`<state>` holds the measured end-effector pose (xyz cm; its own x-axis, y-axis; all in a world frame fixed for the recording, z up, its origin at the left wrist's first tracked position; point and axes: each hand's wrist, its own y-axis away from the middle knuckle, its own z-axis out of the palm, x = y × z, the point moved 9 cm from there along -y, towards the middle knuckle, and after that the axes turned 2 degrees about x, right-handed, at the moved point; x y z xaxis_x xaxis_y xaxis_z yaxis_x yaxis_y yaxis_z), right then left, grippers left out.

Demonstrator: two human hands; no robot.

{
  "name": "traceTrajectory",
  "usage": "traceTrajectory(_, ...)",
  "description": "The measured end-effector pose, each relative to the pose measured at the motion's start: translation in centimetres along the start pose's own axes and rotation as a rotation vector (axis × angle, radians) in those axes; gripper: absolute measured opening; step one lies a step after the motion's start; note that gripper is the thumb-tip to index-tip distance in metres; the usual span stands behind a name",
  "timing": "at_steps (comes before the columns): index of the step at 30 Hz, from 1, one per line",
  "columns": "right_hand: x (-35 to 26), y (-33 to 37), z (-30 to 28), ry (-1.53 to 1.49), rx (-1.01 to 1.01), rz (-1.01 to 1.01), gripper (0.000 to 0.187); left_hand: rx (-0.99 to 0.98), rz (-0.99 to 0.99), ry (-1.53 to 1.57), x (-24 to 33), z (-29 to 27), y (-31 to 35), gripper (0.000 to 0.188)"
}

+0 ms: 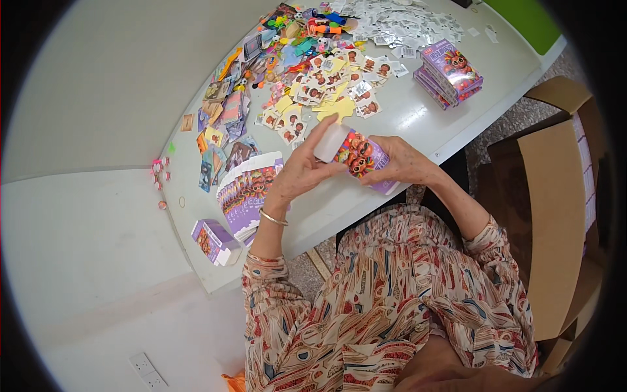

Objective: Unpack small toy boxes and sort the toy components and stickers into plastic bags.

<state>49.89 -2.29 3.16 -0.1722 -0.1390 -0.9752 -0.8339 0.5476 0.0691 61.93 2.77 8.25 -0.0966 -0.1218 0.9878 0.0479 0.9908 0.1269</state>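
Note:
Between both hands I hold a small purple cardboard box (359, 154) with a colourful cartoon picture, over the table's near edge. Its white end flap (332, 142) stands out at the left end. My left hand (305, 166), with a bangle on the wrist, grips that flap end between thumb and fingers. My right hand (400, 161) is wrapped round the other end. Beside my left forearm lies a fanned row of flat purple cartons (245, 199). Another purple box (214, 242) rests at the table's left corner, its white end flaps towards me.
Beyond my hands spread sticker cards (326, 85), small plastic toys (294, 49), picture cards (228, 108) and a heap of small white packets (398, 26). Several purple boxes (450, 72) are stacked at the right of the table (418, 127). A large open carton (545, 222) stands on my right.

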Motion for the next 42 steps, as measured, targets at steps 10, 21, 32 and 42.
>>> traceTrajectory(10,0.5,0.5,0.3,-0.089,-0.065,0.018,0.045,-0.066,0.063,-0.502,-1.8,1.7,0.9,0.064)
traceTrajectory(21,0.8,0.8,-0.6,-0.017,0.016,0.107,0.047,0.342,-0.074,-0.079,-2.0,0.5,1.7,0.045)
traceTrajectory(32,-0.2,1.0,-0.8,0.081,-0.02,-0.016,0.048,0.343,-0.181,0.196,-2.8,0.2,1.4,0.03)
traceTrajectory(42,0.3,0.8,-0.9,0.124,-0.011,0.008,0.057,0.436,0.14,-0.444,0.0,2.6,2.8,0.029)
